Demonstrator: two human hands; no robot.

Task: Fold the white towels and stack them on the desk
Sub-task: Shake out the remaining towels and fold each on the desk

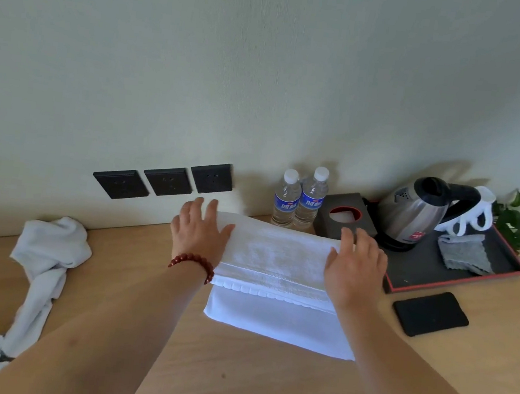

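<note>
Head view, only one there is: the towel (278, 283) sits folded in the middle of the frame on the wooden surface (231, 381), long axis running left to right and tilting a bit down toward the right. Its far edge nearly reaches the wall, and the lower layer sticks out toward the bottom of the frame under a ribbed border strip.

Left hand (198, 233) lies flat on the towel's upper left end, fingers (197, 209) straight and slightly spread, pointing at the wall. There's a red bead bracelet (194, 262) on that wrist. Right hand (354, 266) is flat on the upper right end, fingers straight and close together, thumb out to the side. Neither hand grips anything, just palms down on the cloth.

At the left edge of the frame a second towel (47, 257) lies crumpled and twisted, trailing down to the lower left corner, well apart from the folded one.

Behind the towel, against the wall, two water bottles (299, 198) stand upright side by side, with a dark tissue box (344, 214) just to their right. Upper right is a black tray (421, 273) with a kettle (412, 211) and a grey cloth (463, 252) on it. A black pad (430, 313) lies below the tray. Three dark sockets (163, 181) are on the wall, left of centre.
</note>
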